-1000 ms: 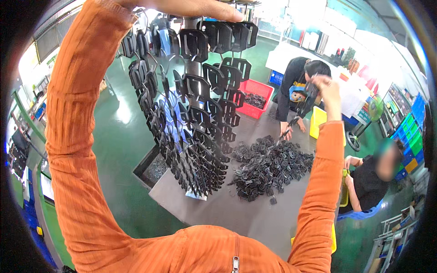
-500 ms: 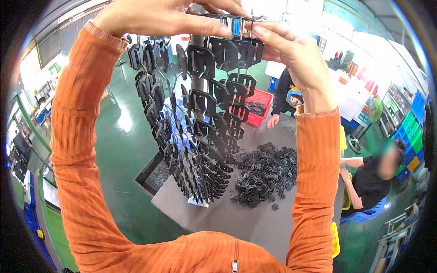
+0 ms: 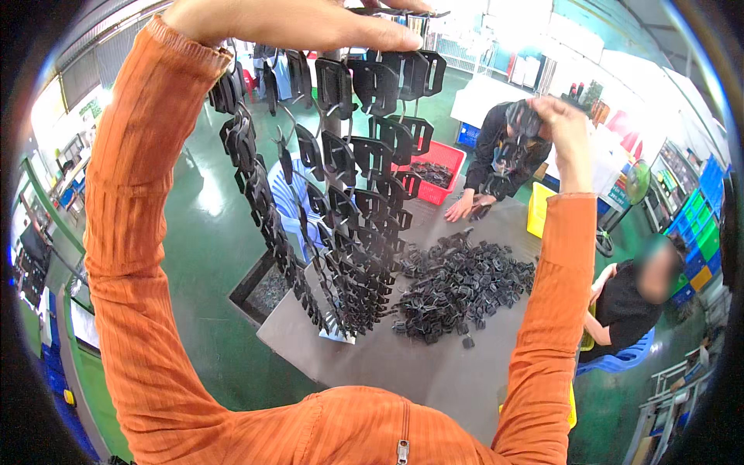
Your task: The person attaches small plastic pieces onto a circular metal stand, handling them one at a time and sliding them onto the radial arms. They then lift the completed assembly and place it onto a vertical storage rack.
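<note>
A tall hanging rack (image 3: 332, 124) stands before me, its columns strung with black plastic buckle-like pieces (image 3: 375, 87). My left hand (image 3: 302, 25) is at the rack's top, thumb below the flat top part and fingers above, closed on it; the picture's upper edge cuts off part of this hand. Out to the right, apart from the rack, my right hand (image 3: 564, 132) is closed on a black plastic piece (image 3: 523, 120). More dark pieces seem to hang below it, hard to separate from a co-worker's dark clothing. A heap of loose black pieces (image 3: 457, 291) lies right of the rack.
The grey table (image 3: 372, 356) carries the rack and heap. A co-worker's hand (image 3: 460, 206) rests at its far edge, near a red basket (image 3: 435, 151) of black pieces. A yellow basket (image 3: 539, 209) stands beyond my right arm; another person (image 3: 632, 310) sits at right.
My right hand has moved from the rack's top out to the right, now with a black piece in it. My left hand stays at the top. The rack has turned somewhat.
</note>
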`<move>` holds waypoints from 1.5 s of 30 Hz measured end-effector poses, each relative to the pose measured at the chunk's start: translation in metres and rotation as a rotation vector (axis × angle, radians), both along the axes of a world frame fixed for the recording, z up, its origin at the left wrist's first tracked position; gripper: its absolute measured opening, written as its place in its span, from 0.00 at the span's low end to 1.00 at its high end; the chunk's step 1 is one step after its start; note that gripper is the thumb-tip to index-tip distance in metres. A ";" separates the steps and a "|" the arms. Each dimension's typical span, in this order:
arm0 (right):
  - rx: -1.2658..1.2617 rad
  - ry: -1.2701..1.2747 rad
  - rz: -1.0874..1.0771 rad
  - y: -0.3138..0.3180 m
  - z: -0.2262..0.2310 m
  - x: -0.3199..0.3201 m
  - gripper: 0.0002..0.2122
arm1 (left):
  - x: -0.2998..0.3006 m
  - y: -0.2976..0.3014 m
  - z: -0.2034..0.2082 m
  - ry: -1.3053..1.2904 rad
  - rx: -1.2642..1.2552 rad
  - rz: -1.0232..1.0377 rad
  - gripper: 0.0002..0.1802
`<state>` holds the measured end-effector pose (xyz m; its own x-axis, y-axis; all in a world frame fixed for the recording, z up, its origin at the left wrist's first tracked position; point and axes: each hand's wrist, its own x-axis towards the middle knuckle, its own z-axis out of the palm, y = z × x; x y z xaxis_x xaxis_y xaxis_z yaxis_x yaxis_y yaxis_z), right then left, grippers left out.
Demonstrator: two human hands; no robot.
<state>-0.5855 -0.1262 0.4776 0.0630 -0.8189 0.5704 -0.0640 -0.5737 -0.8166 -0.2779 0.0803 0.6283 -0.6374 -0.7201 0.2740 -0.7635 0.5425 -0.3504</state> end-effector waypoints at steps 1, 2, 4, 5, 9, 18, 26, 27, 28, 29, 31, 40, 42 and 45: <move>0.014 0.012 -0.051 -0.008 -0.017 -0.008 0.11 | 0.003 -0.007 -0.003 -0.011 -0.008 -0.089 0.31; 0.025 0.020 -0.089 -0.015 -0.032 -0.014 0.11 | 0.006 -0.009 0.001 -0.033 0.008 -0.117 0.32; -0.045 0.480 -0.391 -0.037 -0.061 -0.036 0.09 | 0.008 -0.015 0.011 -0.080 0.041 -0.179 0.34; 0.020 0.570 -0.357 -0.048 -0.078 -0.042 0.09 | 0.005 -0.009 0.012 -0.023 0.086 -0.108 0.35; -0.257 0.539 -0.227 0.006 -0.043 0.015 0.16 | 0.009 -0.014 0.009 0.113 0.109 -0.130 0.36; -0.142 0.039 0.552 0.101 0.066 0.090 0.14 | -0.006 -0.009 0.007 0.124 0.054 -0.364 0.26; -0.156 0.060 0.182 0.114 0.064 0.046 0.13 | -0.020 0.020 0.012 0.097 -0.021 -0.178 0.28; -0.150 0.068 0.119 0.103 0.059 0.033 0.13 | -0.020 0.021 0.012 0.090 -0.030 -0.121 0.29; -0.143 0.050 0.108 0.081 0.050 0.013 0.13 | -0.022 0.021 0.013 0.082 -0.039 -0.071 0.30; -0.092 0.064 0.046 0.066 0.044 -0.006 0.12 | -0.028 0.023 0.014 0.033 -0.015 -0.023 0.31; -0.010 0.203 -0.148 0.025 0.018 -0.043 0.12 | -0.016 -0.014 0.002 0.031 0.032 -0.048 0.34; -0.087 0.194 0.212 0.065 0.014 0.048 0.17 | 0.002 0.005 0.008 -0.005 0.113 -0.076 0.34; -0.158 0.132 0.367 0.093 0.038 0.072 0.19 | -0.001 0.006 0.001 0.130 0.167 -0.117 0.32; -0.163 0.131 0.450 0.111 0.058 0.104 0.18 | -0.001 0.010 -0.004 0.132 0.015 -0.131 0.25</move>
